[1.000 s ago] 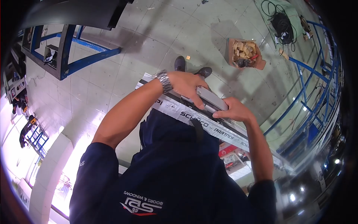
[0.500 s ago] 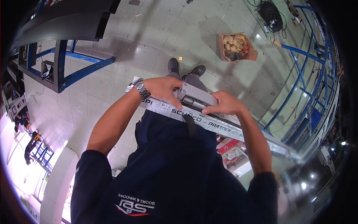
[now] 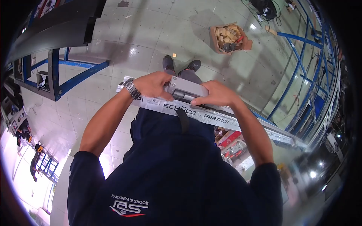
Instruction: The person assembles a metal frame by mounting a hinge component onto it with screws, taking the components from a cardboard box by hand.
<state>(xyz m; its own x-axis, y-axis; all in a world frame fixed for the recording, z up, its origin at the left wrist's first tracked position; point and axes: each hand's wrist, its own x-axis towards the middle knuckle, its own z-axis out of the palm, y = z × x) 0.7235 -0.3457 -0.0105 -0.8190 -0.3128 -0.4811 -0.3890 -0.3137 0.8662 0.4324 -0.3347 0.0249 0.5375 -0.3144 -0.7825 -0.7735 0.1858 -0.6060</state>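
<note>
A long aluminium profile (image 3: 222, 118), wrapped in printed film, runs slantwise across the front of my waist. On it sits a grey metal block (image 3: 190, 86) with screws at its left end and a cylindrical part in its open side. My left hand (image 3: 152, 86), with a watch on its wrist, curls around the block's left end, thumb toward the profile. At the other end my right hand (image 3: 214, 94) grips the block, its thumb along the near side. The fingertips behind the block are hidden.
A cardboard box (image 3: 230, 37) of wooden blocks stands on the floor beyond my feet. Blue metal frames (image 3: 83, 79) stand at left and a blue rack (image 3: 301, 41) at right. Black cable (image 3: 266, 9) lies at the top. Another person (image 3: 36, 162) is far left.
The view has shifted slightly, so hands, block and profile appear a little higher and further left. Both hands keep their hold on the block.
</note>
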